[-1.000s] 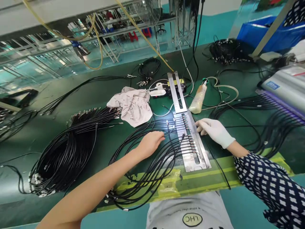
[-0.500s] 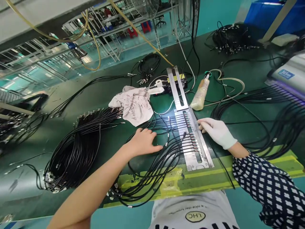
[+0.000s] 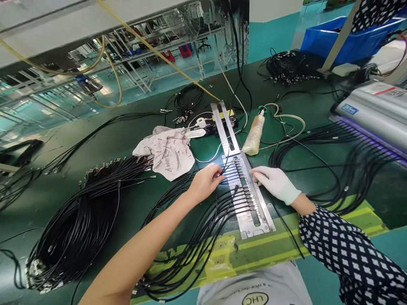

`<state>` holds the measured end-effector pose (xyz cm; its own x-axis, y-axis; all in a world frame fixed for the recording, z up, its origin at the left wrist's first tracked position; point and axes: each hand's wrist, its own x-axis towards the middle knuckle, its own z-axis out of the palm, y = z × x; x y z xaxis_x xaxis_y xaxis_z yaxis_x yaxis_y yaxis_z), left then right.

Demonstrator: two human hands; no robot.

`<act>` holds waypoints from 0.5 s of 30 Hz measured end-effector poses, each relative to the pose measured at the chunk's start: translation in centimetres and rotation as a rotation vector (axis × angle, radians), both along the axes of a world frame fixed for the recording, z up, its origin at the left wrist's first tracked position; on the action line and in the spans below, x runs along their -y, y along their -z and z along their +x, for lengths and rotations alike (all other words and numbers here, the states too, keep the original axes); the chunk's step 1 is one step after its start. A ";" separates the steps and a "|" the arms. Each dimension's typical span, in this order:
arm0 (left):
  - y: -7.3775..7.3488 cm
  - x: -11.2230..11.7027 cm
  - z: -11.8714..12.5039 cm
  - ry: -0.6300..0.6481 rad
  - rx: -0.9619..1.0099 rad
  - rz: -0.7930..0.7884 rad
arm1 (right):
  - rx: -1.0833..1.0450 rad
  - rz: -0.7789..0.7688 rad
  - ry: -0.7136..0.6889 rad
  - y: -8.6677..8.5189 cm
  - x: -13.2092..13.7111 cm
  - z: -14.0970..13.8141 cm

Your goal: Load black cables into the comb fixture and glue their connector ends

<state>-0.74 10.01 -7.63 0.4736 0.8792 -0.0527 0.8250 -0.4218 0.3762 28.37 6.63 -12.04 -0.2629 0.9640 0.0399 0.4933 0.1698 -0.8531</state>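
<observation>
A slotted metal cable fixture lies on the table with several black cables set side by side in it, their small metal ends along its slot. At the fixture's left edge, my bare left hand has its thumb and fingers pinched together on a black cable. My right hand, in a white glove, is at the fixture's right edge with its fingers closed. What its fingertips hold, if anything, is hidden. Just below that hand a single black cable runs toward the table's front edge.
A large coiled cable bundle lies at left, beside a crumpled cloth. Behind the fixture are a black box and a wrapped bottle. At right, cables lead under a silver machine with purple light. A blue bin stands behind.
My left hand has moved right to the fixture's edge, and its spread fingers have closed on a cable. My right hand stays at the fixture's right edge. The camera view has shifted.
</observation>
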 end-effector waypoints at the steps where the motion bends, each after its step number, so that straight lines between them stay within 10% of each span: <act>1: 0.0 -0.6 0.3 0.036 0.014 0.007 | 0.002 -0.001 -0.001 -0.1 0.0 0.0; 15: 1.2 -3.6 -6.6 0.101 -0.317 -0.199 | -0.024 -0.071 -0.008 0.3 -0.5 0.1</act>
